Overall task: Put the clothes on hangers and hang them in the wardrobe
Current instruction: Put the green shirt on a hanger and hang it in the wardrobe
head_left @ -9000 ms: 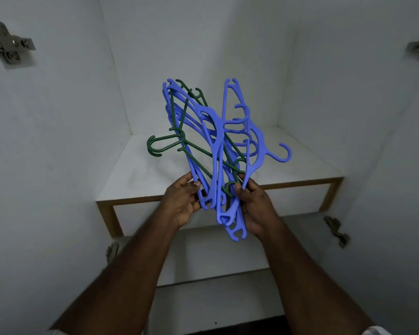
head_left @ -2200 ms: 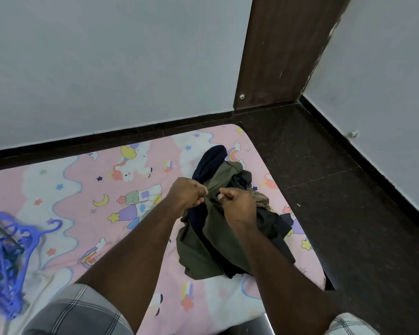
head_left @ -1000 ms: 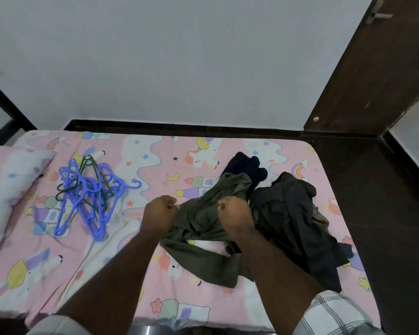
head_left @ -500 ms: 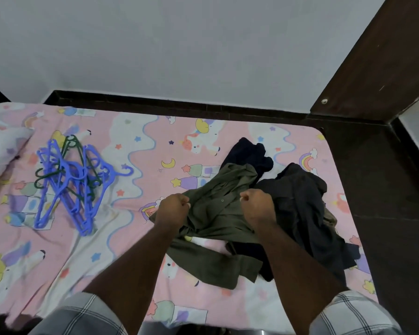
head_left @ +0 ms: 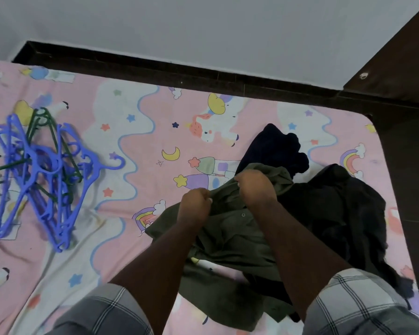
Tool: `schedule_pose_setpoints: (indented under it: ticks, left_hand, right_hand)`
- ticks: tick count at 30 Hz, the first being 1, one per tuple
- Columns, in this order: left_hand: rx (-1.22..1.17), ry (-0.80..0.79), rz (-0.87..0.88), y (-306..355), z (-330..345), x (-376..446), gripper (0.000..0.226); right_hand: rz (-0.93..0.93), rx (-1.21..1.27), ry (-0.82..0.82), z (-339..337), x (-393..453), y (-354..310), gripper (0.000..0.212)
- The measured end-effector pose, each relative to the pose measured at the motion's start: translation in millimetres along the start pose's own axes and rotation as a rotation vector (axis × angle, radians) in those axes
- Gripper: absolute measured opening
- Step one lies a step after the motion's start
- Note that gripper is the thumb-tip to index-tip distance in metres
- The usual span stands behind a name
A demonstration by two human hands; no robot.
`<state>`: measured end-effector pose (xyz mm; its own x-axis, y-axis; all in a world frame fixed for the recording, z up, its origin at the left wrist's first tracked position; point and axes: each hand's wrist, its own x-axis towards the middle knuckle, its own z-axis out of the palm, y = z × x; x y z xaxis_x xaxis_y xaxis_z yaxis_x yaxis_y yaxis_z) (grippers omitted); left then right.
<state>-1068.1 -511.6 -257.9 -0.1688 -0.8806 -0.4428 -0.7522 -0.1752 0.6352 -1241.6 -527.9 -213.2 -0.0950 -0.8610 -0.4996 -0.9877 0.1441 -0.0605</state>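
Both fists, left hand (head_left: pixel 196 204) and right hand (head_left: pixel 254 187), pinch the olive shirt (head_left: pixel 230 235) apart, readying it for 1 of the hangers (head_left: pixel 41 170).

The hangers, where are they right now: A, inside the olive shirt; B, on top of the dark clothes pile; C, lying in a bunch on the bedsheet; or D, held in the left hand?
C: the hangers lie bunched on the bedsheet, apart from both hands, which grip the olive shirt.
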Motion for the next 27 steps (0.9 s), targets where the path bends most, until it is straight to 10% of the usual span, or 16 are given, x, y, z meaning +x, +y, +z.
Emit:
schedule_pose_setpoints:
  ticks: [12,27]
  left_hand:
    - [0.055,-0.097,-0.053,-46,32,22,0.032]
    - [-0.068,0.334,0.154,46,-119,-100,0.020]
  right_hand:
    - [0.007,-0.105,0.051,35,22,-1,0.022]
    - [0.097,0.270,0.539,-139,-153,-35,0.026]
